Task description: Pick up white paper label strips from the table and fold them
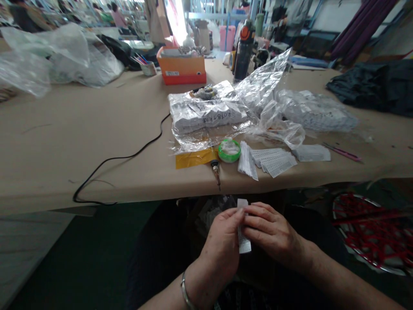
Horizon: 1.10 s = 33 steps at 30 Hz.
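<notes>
Narrow white printed paper strip [244, 243] stood nearly upright between the hands, below the worktop [135, 176]'s front edge.
The left hand [222, 241] pinched its upper part under the thumb; the right hand [274, 232] laid curled fingers along its other side, but its thumb was hidden, so I could not tell how firmly it gripped. A loosened pinch might have dropped the strip into the dark lap. Near the worktop's edge, a slim pointed tool with a black collar [216, 170] aimed its tip towards the hands; a careless upward reach might have met it, or swept the fanned white printed slips [274, 161] askew. The broadest working room lay leftward, crossed by a looping black cable [111, 159].
</notes>
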Available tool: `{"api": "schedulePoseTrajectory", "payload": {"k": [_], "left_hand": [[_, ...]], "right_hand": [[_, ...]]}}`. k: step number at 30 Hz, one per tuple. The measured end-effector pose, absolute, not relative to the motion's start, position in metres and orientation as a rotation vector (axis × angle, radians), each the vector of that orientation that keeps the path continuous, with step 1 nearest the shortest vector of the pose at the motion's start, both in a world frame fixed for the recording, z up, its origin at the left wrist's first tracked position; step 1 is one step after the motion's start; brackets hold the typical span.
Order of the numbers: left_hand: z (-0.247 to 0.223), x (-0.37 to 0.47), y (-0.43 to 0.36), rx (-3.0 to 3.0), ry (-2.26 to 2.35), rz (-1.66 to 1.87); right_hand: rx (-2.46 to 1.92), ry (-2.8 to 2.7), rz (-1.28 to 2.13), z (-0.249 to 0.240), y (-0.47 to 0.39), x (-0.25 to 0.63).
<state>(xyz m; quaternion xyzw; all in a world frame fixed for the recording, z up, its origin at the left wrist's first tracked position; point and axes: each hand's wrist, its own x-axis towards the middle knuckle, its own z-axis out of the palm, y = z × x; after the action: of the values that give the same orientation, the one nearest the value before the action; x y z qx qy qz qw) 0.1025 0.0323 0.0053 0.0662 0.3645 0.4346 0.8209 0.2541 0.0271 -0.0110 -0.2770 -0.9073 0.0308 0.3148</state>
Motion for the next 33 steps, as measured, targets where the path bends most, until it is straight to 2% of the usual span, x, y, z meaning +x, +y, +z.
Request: {"api": "schedulePoseTrajectory", "payload": {"k": [5,9,12,22,27,33], "left_hand": [[0.009,0.096,0.03,0.227,0.843,0.814],[0.016,0.09,0.024,0.321,0.896,0.632],[0.019,0.087,0.019,0.374,0.882,0.558],[0.014,0.076,0.011,0.467,0.772,0.456],[0.015,0.072,0.004,0.418,0.705,0.453],[0.017,0.075,-0.005,0.383,0.691,0.412]], "right_hand": [[-0.861,-2.107,0.445,-0.009,0.022,0.259],[-1.181,-1.489,1.216,-0.01,0.026,0.259],[-1.122,-1.21,1.735,-0.012,0.032,0.254],[-1.055,-1.027,1.993,-0.006,0.024,0.248],[-0.748,-0.88,2.207,-0.018,0.02,0.25],[-0.504,-1.002,2.286,-0.027,0.023,0.246]]}}
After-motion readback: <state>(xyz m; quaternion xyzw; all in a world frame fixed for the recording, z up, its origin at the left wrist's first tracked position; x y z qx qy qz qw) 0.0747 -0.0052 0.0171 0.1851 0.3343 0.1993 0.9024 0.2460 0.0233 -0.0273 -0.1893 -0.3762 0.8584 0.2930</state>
